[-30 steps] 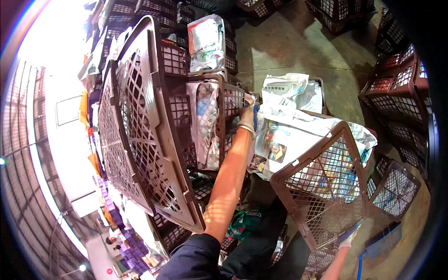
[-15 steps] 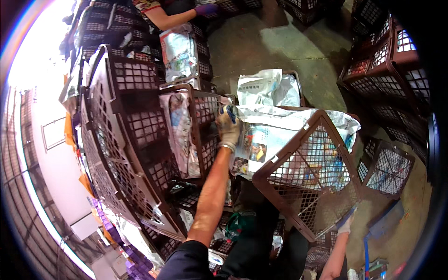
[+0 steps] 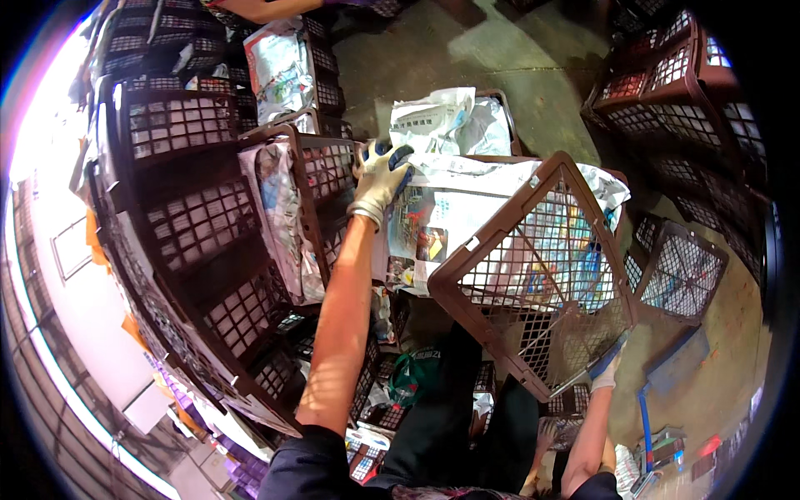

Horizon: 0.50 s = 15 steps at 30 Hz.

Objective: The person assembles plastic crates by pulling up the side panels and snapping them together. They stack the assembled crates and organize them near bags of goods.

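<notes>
My right hand [image 3: 611,362], in a glove with a dark blue palm, grips the lower right edge of a brown plastic grid lid [image 3: 450,287], which is tilted up like a diamond. Behind the lid is a brown crate covered with newspaper [image 3: 479,196]; the paper also shows through the grid. At the left end of that paper is my left hand [image 3: 379,179], in a cream and blue glove, its fingers apart and its thumb raised. Whether the fingertips press on the paper or on the crate rim is hidden.
Tall stacked brown crates [image 3: 187,175] rise close on my left, with a paper-lined crate [image 3: 308,179] beside my wrist. More crates [image 3: 667,100] stand at right. A smaller crate [image 3: 683,271] and a blue dustpan [image 3: 677,358] are on the floor. Another person's arm [image 3: 262,8] shows at the top.
The view has shifted, so most of the scene sits further left and higher. My left hand's fingers have spread from a more closed pose. My right hand keeps its hold on the lid.
</notes>
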### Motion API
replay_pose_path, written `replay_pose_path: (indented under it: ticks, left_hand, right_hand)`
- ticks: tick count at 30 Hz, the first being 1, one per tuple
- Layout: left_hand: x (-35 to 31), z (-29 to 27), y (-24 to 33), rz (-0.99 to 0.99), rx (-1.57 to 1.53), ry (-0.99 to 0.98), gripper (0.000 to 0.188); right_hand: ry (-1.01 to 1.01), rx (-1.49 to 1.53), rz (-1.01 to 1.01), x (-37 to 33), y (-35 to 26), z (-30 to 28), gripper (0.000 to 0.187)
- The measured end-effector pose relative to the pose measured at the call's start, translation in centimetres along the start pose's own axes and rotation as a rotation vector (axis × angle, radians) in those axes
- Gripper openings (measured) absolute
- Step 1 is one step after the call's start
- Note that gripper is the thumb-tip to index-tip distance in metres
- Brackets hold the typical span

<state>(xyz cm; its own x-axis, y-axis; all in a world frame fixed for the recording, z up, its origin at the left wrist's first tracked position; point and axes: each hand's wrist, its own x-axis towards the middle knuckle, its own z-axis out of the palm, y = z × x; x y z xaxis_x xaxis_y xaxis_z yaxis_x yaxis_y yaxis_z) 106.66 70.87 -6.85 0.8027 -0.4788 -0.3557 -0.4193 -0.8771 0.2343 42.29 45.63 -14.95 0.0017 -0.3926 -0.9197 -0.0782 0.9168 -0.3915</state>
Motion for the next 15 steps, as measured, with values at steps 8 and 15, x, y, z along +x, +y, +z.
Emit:
replay_pose_path:
  ticks: [8,15]
  left_hand:
    - [1.6,-1.1,0.0,-0.08,-0.522,-0.296,0.036]
    - [0.9,-0.2,-1.3,0.063,-0.542,-0.038,0.024]
  right_hand:
    - [0.069,-0.083,0.012,-2.1,-1.5,3.3,0.064]
    - [0.045,-0.15,-0.032,-1.9,-1.5,3.2,0.067]
